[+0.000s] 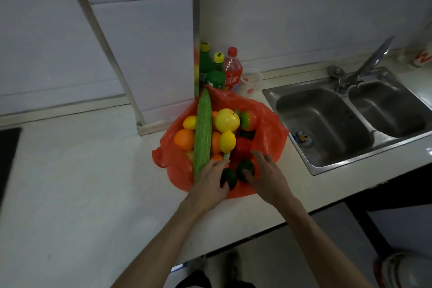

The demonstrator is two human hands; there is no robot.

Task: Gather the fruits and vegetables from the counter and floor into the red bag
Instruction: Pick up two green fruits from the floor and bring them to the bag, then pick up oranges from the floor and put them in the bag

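Two grips meet at the near rim of the red bag [268,128] on the worktop [81,182]: left grip [210,182] curled round the left fruit [230,179], right grip [266,175] pinching the right fruit [245,166]; both fruits dark, half hidden, kind unclear

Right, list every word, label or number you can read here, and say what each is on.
Nothing reads cleanly.
Red bottle: white characters on the label, too blurred to read.
White cup: red print, too blurred.
Green bottles: labels too dark and small.
White container at the top right edge: large red mark, perhaps "W", cut off by the frame.
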